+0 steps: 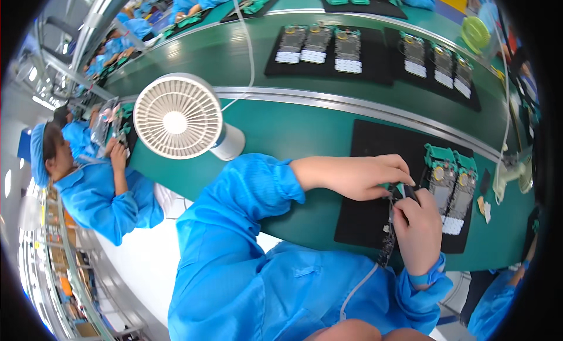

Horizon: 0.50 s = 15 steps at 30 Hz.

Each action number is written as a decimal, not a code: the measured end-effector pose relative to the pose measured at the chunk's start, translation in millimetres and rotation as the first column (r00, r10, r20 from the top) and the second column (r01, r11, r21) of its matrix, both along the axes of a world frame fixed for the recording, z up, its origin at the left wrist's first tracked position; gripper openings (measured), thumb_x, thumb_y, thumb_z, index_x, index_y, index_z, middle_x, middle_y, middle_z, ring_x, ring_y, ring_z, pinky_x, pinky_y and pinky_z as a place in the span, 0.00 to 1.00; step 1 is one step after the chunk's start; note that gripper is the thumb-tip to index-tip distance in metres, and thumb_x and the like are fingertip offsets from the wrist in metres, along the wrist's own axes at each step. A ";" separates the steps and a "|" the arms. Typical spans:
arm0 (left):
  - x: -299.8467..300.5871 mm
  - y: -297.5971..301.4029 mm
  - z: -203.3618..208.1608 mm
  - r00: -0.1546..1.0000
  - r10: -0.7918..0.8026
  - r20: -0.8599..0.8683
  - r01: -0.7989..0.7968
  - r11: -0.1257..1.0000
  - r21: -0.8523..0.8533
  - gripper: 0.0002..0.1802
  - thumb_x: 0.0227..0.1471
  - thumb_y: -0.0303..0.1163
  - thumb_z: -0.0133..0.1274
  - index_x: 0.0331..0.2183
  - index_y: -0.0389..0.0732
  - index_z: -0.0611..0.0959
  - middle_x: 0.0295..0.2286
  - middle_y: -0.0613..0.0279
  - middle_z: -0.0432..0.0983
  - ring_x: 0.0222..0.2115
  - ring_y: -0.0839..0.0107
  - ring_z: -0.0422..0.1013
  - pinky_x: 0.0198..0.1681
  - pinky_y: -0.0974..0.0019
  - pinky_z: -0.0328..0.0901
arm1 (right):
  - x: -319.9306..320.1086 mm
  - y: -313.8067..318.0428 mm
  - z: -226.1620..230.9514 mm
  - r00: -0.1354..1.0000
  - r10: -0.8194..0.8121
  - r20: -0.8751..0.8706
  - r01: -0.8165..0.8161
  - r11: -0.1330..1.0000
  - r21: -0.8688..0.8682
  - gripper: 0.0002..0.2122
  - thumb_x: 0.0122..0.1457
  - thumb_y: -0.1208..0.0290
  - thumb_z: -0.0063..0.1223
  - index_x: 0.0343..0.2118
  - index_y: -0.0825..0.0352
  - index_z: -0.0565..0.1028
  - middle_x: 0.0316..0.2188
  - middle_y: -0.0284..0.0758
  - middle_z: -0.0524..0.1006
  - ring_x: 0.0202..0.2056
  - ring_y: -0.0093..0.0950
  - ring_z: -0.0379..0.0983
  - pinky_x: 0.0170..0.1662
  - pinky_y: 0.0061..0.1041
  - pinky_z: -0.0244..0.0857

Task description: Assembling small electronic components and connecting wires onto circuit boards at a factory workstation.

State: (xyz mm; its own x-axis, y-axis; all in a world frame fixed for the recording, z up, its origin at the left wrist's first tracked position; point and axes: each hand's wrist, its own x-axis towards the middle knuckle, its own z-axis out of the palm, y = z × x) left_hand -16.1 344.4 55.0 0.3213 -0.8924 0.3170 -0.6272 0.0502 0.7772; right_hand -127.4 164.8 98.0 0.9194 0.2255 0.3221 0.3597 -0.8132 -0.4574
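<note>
Above the black mat (366,215), both of my hands meet on one narrow circuit board (387,238), tipped up so that mostly its dark edge shows. My left hand (369,175) reaches across from the left, its fingers closed at the board's far end, where a bit of green and a black piece show. Curled around the same end, my right hand (419,226) grips it from the right. Its fingertips hide what lies between them. Just right of my hands, two circuit boards (443,185) with green clip-on parts lie side by side on the mat.
A white fan (176,119) stands left on the green bench (275,127). Behind a metal rail, more boards (348,50) rest on black mats. Small scraps (484,208) lie at the right. A co-worker (99,182) in blue sits at the left; a grey cord (358,288) crosses my lap.
</note>
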 end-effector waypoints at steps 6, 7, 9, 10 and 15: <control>-8.1 -2.7 -4.1 0.989 0.133 0.073 -0.132 0.991 -0.009 0.26 0.45 0.23 0.52 0.49 0.31 0.71 0.45 0.49 0.64 0.46 0.51 0.64 0.46 0.59 0.64 | -2.1 17.2 -4.4 0.993 -0.118 -0.026 0.114 0.988 -0.107 0.09 0.50 0.84 0.53 0.33 0.69 0.68 0.33 0.43 0.66 0.35 0.45 0.68 0.34 0.40 0.64; -9.1 -4.6 -6.1 0.987 0.141 0.074 -0.141 0.990 -0.004 0.26 0.45 0.23 0.52 0.49 0.31 0.71 0.45 0.49 0.64 0.46 0.51 0.64 0.46 0.59 0.64 | -2.3 17.8 -5.4 0.988 -0.140 -0.063 0.136 0.989 -0.061 0.09 0.50 0.84 0.52 0.33 0.68 0.68 0.34 0.43 0.66 0.35 0.45 0.68 0.34 0.40 0.64; -10.2 -6.9 -9.3 0.977 0.188 0.100 -0.183 0.982 -0.053 0.25 0.43 0.24 0.54 0.46 0.31 0.71 0.42 0.49 0.65 0.44 0.51 0.64 0.45 0.58 0.65 | -1.6 16.6 -9.4 0.990 -0.132 -0.041 0.131 0.991 -0.024 0.09 0.50 0.84 0.51 0.34 0.67 0.67 0.35 0.43 0.66 0.35 0.46 0.68 0.34 0.39 0.64; -10.5 -7.5 -9.7 0.976 0.193 0.102 -0.188 0.981 -0.050 0.25 0.43 0.24 0.54 0.46 0.31 0.71 0.42 0.49 0.65 0.44 0.51 0.64 0.45 0.58 0.65 | -1.3 16.4 -10.9 0.987 -0.148 -0.065 0.150 0.989 0.017 0.10 0.50 0.85 0.50 0.34 0.67 0.67 0.35 0.43 0.66 0.34 0.46 0.68 0.35 0.40 0.64; -13.9 -13.0 -10.6 0.947 0.278 0.157 -0.266 0.959 -0.097 0.28 0.37 0.31 0.59 0.43 0.30 0.73 0.38 0.50 0.67 0.40 0.52 0.64 0.44 0.57 0.64 | 1.1 15.1 -14.8 0.979 -0.169 -0.112 0.179 0.980 0.086 0.09 0.51 0.85 0.47 0.34 0.67 0.65 0.36 0.44 0.65 0.34 0.48 0.68 0.36 0.40 0.64</control>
